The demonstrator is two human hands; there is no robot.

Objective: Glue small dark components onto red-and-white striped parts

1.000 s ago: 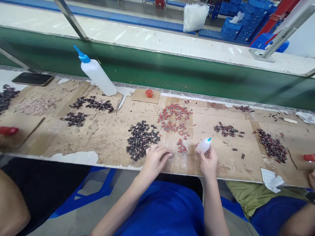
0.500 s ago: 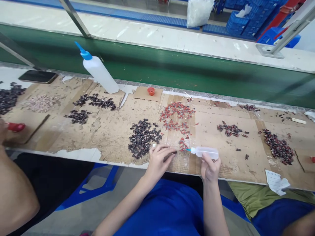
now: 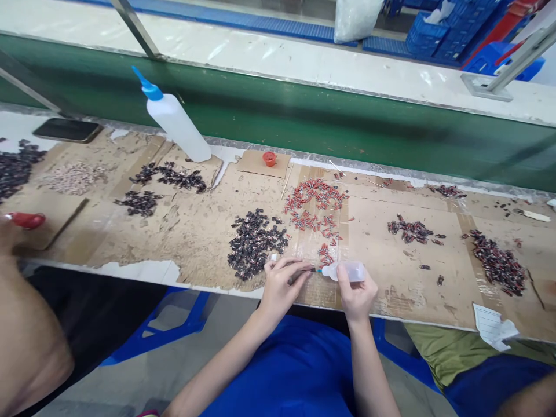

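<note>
My left hand (image 3: 282, 284) is closed, thumb and forefinger pinching a small dark part (image 3: 313, 269) just above the cardboard. My right hand (image 3: 357, 291) is wrapped round a small clear squeeze bottle (image 3: 351, 271), which lies nearly level with its blue-green tip at the dark part. Whether tip and part touch is too small to tell. Left of my left hand is a pile of black parts (image 3: 254, 243). Small red parts (image 3: 315, 194) are scattered beyond both hands. A little white piece (image 3: 274, 257) shows by my left fingers.
A large white bottle (image 3: 180, 127) with a blue nozzle stands at the back left, near a phone (image 3: 67, 130). A red cup (image 3: 269, 158) sits on a cardboard square. More dark-red piles (image 3: 497, 263) lie right. Other people's arms show at both sides.
My right hand has moved left with the small bottle, bringing its tip from the red parts to the dark part. My left hand has barely moved.
</note>
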